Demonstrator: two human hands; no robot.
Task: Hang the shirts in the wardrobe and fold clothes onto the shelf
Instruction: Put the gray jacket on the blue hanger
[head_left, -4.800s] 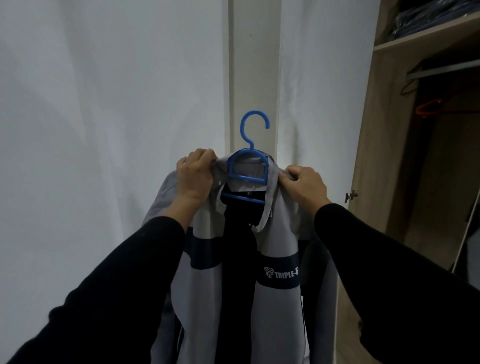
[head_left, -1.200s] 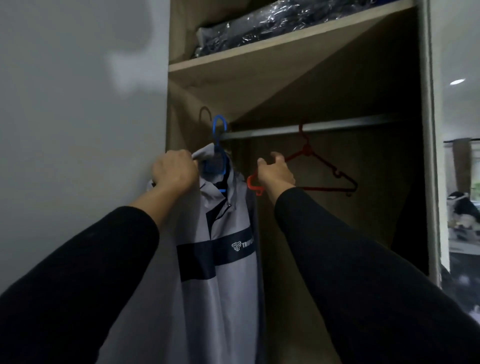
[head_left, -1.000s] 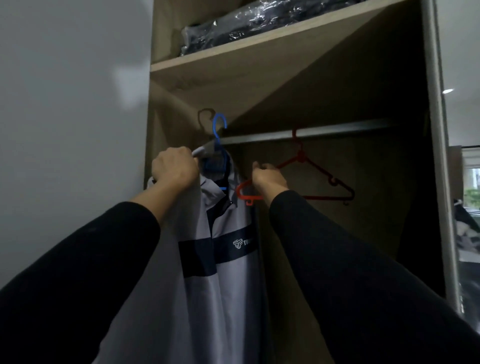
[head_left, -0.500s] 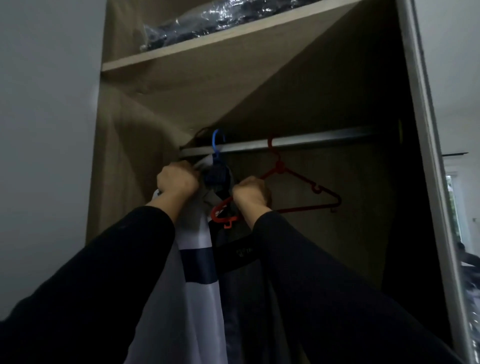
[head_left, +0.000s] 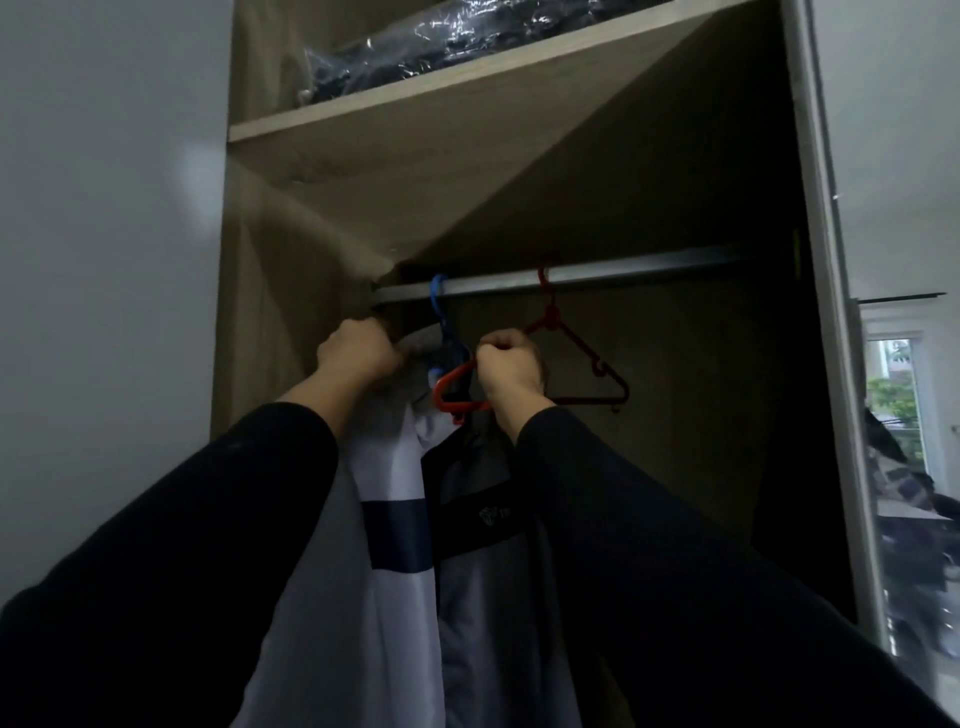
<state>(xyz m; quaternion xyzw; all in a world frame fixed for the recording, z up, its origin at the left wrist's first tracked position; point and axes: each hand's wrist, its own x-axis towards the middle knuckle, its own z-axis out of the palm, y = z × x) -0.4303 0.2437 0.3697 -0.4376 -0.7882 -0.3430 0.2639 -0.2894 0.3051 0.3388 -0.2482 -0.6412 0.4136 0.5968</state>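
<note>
A grey shirt (head_left: 389, 571) with a dark blue chest band hangs on a blue hanger (head_left: 444, 322), whose hook is over the metal wardrobe rail (head_left: 649, 270) near its left end. My left hand (head_left: 358, 356) is closed on the shirt's left shoulder. My right hand (head_left: 511, 366) is closed at the shirt's right shoulder, right in front of the left end of an empty red hanger (head_left: 576, 364) that hangs on the rail beside it. Whether the right hand grips the shirt or the red hanger is hard to tell.
A wooden shelf (head_left: 467, 98) sits above the rail and holds dark clothes in clear plastic (head_left: 441, 47). A white wall (head_left: 104, 260) lies to the left. The wardrobe's right frame (head_left: 826, 312) borders a bright room with a window (head_left: 893, 395).
The view has moved closer into the wardrobe. The blue hanger's hook now sits fully over the rail, and both hands stay closed at the shirt's shoulders.
</note>
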